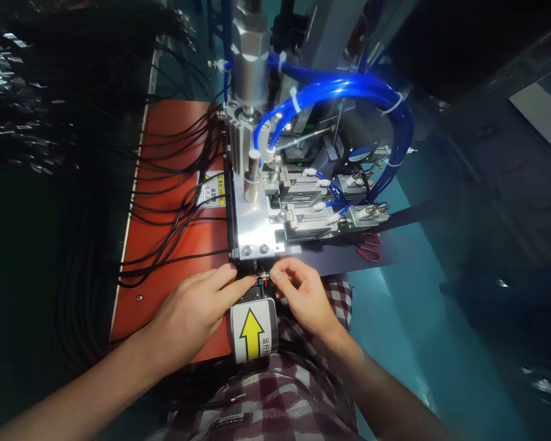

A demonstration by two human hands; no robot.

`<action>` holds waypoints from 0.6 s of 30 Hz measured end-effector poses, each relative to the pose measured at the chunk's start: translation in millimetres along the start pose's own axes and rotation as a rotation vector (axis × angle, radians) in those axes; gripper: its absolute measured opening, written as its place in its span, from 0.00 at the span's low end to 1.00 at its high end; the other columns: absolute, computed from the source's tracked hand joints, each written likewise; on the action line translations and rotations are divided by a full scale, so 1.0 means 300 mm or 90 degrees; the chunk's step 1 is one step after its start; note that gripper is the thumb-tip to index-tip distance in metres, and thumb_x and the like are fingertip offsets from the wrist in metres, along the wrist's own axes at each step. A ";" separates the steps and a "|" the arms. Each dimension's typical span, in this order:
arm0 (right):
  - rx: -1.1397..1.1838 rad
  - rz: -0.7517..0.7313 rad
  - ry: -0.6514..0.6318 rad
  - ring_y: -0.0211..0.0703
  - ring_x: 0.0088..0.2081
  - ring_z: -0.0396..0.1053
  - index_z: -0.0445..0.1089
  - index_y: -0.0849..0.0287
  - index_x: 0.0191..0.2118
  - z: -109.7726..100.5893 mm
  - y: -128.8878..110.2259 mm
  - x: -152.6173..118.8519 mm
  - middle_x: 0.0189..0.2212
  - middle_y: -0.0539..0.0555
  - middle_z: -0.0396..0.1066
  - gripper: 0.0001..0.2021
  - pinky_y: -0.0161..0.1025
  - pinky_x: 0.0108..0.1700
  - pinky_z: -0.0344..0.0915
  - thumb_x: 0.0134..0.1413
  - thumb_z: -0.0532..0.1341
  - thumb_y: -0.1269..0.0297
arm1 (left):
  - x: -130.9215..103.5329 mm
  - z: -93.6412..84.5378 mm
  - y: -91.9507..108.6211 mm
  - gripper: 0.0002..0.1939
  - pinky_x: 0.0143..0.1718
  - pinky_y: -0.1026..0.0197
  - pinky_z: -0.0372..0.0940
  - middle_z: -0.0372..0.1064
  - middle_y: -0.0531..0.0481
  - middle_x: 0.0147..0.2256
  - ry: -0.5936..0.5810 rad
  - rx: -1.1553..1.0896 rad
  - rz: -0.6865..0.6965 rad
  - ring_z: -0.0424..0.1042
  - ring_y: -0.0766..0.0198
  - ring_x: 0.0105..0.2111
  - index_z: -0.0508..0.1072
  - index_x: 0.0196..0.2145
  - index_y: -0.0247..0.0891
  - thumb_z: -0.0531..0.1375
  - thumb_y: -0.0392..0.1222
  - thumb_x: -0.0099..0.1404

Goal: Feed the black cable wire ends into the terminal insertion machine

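Observation:
My left hand (197, 309) reaches in from the left, its fingers close together and the index fingertip pressed down at a small black fixture (252, 293). Whatever lies beneath those fingertips is hidden. Opposite it, my right hand (300, 291) pinches the tips of thin coloured wires (265, 275) between thumb and index finger. These wires lie between both hands, at the front edge of the machine; their fine ends are too small to make out. Just below the fixture is a white label with a yellow arrow (251, 334) pointing away from me.
A metal press machine (254, 226) with blue air hoses (349, 86) stands right behind the hands. Black cables (179, 214) cross the orange-red board (165, 122) at left. Red-handled scissors (371, 248) lie at right. A loose cable end (236, 399) rests near my checked clothing.

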State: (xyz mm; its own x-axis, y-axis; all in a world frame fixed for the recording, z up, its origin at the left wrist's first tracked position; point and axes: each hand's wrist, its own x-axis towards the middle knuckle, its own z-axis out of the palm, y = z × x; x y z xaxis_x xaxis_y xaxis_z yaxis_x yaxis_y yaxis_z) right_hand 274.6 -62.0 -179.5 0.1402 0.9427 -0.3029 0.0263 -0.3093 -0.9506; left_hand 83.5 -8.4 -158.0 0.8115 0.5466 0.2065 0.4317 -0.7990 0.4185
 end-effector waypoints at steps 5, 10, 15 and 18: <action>0.003 -0.002 -0.002 0.37 0.24 0.61 0.64 0.59 0.28 -0.001 -0.001 0.000 0.23 0.47 0.63 0.07 0.35 0.28 0.60 0.54 0.59 0.62 | 0.002 -0.003 -0.001 0.18 0.27 0.64 0.63 0.65 0.47 0.31 0.003 0.000 0.001 0.67 0.63 0.28 0.70 0.48 0.33 0.47 0.29 0.66; -0.004 -0.009 -0.006 0.36 0.24 0.61 0.64 0.59 0.29 0.000 0.003 0.003 0.24 0.48 0.62 0.07 0.35 0.28 0.60 0.54 0.58 0.63 | -0.003 -0.004 -0.002 0.17 0.27 0.64 0.63 0.64 0.47 0.31 0.006 -0.002 0.006 0.67 0.63 0.29 0.70 0.48 0.32 0.46 0.29 0.66; -0.010 -0.022 -0.004 0.36 0.24 0.61 0.64 0.59 0.29 -0.003 0.012 0.002 0.24 0.48 0.62 0.07 0.35 0.28 0.60 0.55 0.58 0.64 | -0.006 -0.002 -0.002 0.18 0.26 0.65 0.63 0.64 0.47 0.31 0.012 -0.004 0.009 0.66 0.64 0.28 0.70 0.48 0.32 0.46 0.29 0.66; -0.016 -0.029 -0.006 0.36 0.24 0.60 0.64 0.60 0.29 -0.005 0.014 0.002 0.24 0.48 0.62 0.07 0.35 0.29 0.60 0.56 0.58 0.64 | -0.003 -0.002 -0.002 0.17 0.27 0.65 0.63 0.64 0.47 0.31 0.012 -0.008 0.009 0.66 0.64 0.28 0.70 0.48 0.32 0.46 0.29 0.66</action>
State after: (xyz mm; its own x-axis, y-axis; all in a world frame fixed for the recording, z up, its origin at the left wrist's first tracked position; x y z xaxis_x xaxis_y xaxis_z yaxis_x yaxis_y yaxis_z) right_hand 276.3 -62.9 -183.6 0.1296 0.9567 -0.2605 0.0566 -0.2694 -0.9613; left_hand 82.4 -8.2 -158.0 0.8098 0.5400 0.2293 0.4154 -0.8038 0.4258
